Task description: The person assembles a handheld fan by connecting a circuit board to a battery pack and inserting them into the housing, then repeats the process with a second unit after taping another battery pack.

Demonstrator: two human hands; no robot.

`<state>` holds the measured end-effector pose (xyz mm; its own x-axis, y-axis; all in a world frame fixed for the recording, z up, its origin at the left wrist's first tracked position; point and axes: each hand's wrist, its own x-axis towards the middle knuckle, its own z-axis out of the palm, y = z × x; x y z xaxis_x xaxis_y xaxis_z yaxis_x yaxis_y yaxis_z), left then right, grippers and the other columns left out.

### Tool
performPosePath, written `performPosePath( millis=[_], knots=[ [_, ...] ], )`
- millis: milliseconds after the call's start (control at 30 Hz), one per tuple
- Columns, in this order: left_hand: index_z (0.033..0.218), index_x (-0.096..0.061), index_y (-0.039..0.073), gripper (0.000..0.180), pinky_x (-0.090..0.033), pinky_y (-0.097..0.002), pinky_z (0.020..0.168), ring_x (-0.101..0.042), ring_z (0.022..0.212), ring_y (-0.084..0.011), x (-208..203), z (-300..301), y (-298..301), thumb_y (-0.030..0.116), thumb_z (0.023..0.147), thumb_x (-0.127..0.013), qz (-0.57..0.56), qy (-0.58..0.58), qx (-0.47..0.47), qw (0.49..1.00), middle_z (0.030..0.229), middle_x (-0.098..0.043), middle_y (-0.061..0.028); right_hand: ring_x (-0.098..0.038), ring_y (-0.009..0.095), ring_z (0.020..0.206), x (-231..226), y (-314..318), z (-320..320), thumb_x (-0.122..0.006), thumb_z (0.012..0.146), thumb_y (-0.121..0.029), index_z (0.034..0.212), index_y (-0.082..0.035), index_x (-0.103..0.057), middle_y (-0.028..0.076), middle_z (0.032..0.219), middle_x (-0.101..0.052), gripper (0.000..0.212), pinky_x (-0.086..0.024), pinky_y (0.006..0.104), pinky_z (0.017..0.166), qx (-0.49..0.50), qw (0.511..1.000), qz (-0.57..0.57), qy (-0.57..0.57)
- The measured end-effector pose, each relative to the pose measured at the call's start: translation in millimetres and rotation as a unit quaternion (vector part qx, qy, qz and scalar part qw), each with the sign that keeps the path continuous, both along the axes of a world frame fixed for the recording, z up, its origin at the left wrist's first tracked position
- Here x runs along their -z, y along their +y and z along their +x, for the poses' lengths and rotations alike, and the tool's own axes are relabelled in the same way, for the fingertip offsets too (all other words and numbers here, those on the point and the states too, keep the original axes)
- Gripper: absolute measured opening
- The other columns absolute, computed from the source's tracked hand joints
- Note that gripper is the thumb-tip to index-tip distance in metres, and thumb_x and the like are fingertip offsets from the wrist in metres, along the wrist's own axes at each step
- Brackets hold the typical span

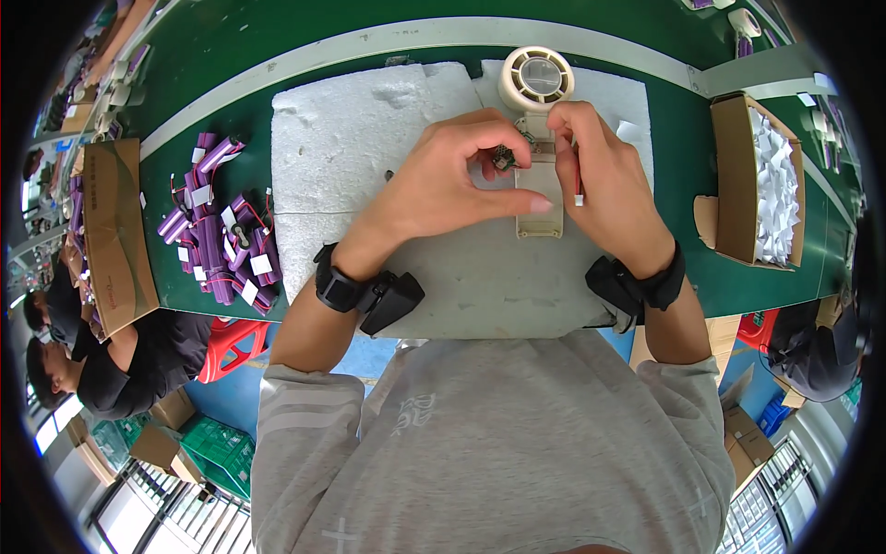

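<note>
Over the white foam (337,129), your left hand (443,171) curls round a small circuit board (504,158), right beside the pale plastic case (540,220); your right hand (609,175), pinched narrow, holds a red wire (578,173)!

We can read no words or numbers with certainty. On the cardboard box (118,222) at the left, we see a dark line of printed characters and a small reddish print below it, both too small to make out. The grey shirt (517,452) bears a pale, stylised print on its chest and whitish cross-shaped marks lower down. We also find tiny dark marks on the pale rail (314,57) across the desk (369,18), illegible to us.
</note>
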<state>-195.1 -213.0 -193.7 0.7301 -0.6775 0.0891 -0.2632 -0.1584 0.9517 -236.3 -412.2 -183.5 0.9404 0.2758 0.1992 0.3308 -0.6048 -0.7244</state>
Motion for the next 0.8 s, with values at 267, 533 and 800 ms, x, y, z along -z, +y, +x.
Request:
performPosePath(
  millis=[267, 533, 800],
  knots=[
    [0.092, -0.064, 0.003, 0.013, -0.045, -0.0238, 0.063, -0.054, 0.071, -0.0104, 4, -13, -12, 0.009, 0.084, -0.071, 0.002, -0.066, -0.075, 0.995, 0.086, -0.060, -0.0024, -0.059, 0.023, 0.060, 10, 10, 2, -0.063, 0.070, 0.008, 0.104, -0.005, -0.045, 0.010, 0.088, -0.058, 0.041, -0.047, 0.0337, 0.053, 0.042, 0.993, -0.057, -0.090],
    [0.096, -0.065, -0.001, 0.013, -0.048, -0.0239, 0.064, -0.059, 0.072, -0.0098, 8, 1, 0, 0.010, 0.090, -0.065, -0.073, 0.194, -0.071, 0.976, 0.084, -0.064, -0.0046, -0.053, 0.012, 0.068, -6, -16, 6, -0.065, 0.085, -0.002, 0.095, 0.001, -0.061, 0.006, 0.085, -0.058, 0.012, -0.043, 0.0234, 0.057, -0.049, 0.989, 0.093, 0.102],
    [0.102, -0.067, -0.001, 0.017, -0.050, -0.0233, 0.064, -0.061, 0.072, -0.0098, 10, 4, 2, 0.008, 0.087, -0.067, -0.076, 0.205, -0.059, 0.974, 0.083, -0.067, -0.0060, -0.051, 0.011, 0.064, 2, -5, 3, -0.069, 0.083, -0.006, 0.090, -0.001, -0.070, 0.004, 0.081, -0.058, 0.009, -0.039, 0.0245, 0.054, 0.000, 0.998, 0.053, 0.047]
  ],
)
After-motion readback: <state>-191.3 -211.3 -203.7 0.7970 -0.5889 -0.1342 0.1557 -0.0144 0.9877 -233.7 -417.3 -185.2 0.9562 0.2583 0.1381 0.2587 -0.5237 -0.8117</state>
